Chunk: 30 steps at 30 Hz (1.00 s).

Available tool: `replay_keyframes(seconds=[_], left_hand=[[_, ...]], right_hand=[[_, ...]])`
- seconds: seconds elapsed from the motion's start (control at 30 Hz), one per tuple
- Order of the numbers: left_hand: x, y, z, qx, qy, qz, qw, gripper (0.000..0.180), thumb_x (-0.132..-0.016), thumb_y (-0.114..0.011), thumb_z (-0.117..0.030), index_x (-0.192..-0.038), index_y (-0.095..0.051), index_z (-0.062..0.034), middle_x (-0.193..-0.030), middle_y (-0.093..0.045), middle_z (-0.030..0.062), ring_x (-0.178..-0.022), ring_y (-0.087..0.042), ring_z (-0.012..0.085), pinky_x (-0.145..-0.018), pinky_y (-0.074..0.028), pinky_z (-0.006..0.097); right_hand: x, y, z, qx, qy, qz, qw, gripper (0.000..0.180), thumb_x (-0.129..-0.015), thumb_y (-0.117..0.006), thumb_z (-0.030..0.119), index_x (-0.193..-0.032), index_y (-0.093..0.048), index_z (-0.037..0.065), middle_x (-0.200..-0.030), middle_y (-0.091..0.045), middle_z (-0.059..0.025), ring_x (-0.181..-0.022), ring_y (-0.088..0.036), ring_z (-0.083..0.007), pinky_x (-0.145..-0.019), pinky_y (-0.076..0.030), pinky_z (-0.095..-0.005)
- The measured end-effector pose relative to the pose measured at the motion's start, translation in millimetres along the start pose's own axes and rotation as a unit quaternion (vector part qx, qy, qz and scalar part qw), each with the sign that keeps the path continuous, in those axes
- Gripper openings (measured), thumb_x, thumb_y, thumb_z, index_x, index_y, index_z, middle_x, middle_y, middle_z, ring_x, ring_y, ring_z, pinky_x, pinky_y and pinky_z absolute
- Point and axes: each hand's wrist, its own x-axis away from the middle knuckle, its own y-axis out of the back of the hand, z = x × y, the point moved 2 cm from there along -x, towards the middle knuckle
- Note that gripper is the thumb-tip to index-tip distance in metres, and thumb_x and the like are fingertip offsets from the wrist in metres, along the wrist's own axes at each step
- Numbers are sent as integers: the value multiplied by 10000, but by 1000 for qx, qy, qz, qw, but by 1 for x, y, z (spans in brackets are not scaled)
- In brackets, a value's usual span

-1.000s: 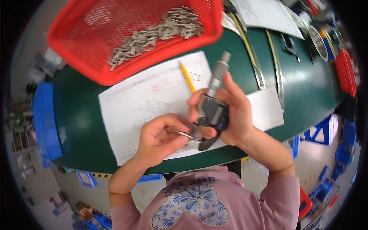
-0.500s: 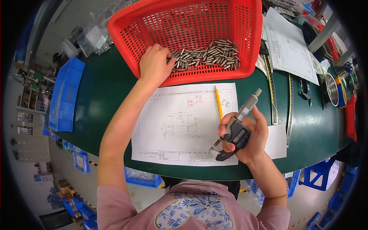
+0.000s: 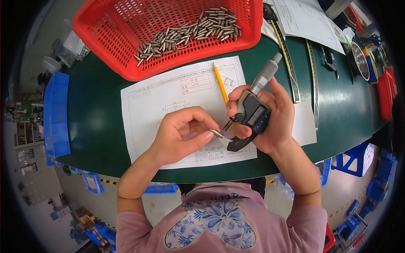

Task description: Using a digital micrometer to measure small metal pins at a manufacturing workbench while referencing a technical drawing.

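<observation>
Between its thumb and fingers, my left hand [image 3: 181,135] pinches a small metal pin [image 3: 216,133], close by the jaw opening of a digital micrometer [image 3: 253,110]. My right hand [image 3: 276,111] is wrapped round that micrometer, its silver thimble pointing up and away from me. Whether the pin touches the micrometer's jaws I cannot tell. Beneath both hands lies a printed technical drawing [image 3: 143,105] with a yellow pencil [image 3: 220,83] on it. Beyond the sheet stands a red perforated basket [image 3: 126,72] with many similar metal pins [image 3: 190,36] heaped in it.
On the green table [image 3: 97,122], a blue bin [image 3: 57,114] stands at the left edge. To the right are rulers [image 3: 291,63], a caliper [image 3: 330,61], more paper sheets [image 3: 306,21] and a metal bowl [image 3: 359,61]. A blue stool [image 3: 356,160] is on the floor at right.
My left hand has come out of the basket with a pin and moved toward me to the micrometer. My right hand still holds the micrometer. The whole view has shifted somewhat.
</observation>
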Motion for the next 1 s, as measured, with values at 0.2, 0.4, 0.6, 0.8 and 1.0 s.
replay_keyframes(seconds=[0.2, 0.4, 0.6, 0.8, 1.0], left_hand=[[4, -5, 5, -26, 2, -1, 1000, 144, -755, -533, 62, -891, -538, 15, -882, -546, 59, -832, -547, 115, -781, -454, 267], [7, -6, 6, -24, 8, -12, 1000, 145, -752, -536, 66, -888, -540, 16, -876, -541, 61, -831, -544, 116, -768, -462, 263], [6, -7, 5, -17, 11, -4, 1000, 150, -749, -538, 69, -890, -538, 18, -881, -540, 64, -836, -542, 116, -764, -464, 261], [11, -8, 7, 33, 36, -14, 999, 186, -744, -568, 51, -916, -504, 20, -904, -539, 81, -831, -553, 126, -744, -464, 254], [11, -9, 11, 72, 69, -33, 995, 189, -751, -591, 29, -908, -486, 16, -910, -535, 74, -816, -552, 119, -704, -465, 233]], right_hand=[[4, -2, -3, 15, -19, 10, 1000, 625, -837, -212, 537, -859, -509, -13, -719, -538, -137, -439, -426, -154, -379, -355, -233], [6, -4, -4, 4, -15, 13, 1000, 645, -822, -231, 565, -855, -514, -14, -714, -542, -140, -438, -429, -153, -378, -359, -228], [4, 0, -5, 15, -12, 18, 1000, 667, -808, -263, 604, -841, -527, -7, -708, -550, -139, -412, -427, -157, -375, -359, -228], [1, 1, -9, 24, -17, 21, 999, 695, -798, -268, 632, -839, -533, -10, -702, -554, -134, -410, -430, -156, -379, -359, -224], [-1, 2, -12, -7, 3, 39, 999, 697, -838, -218, 578, -898, -534, -40, -710, -556, -143, -414, -441, -161, -377, -367, -232]])
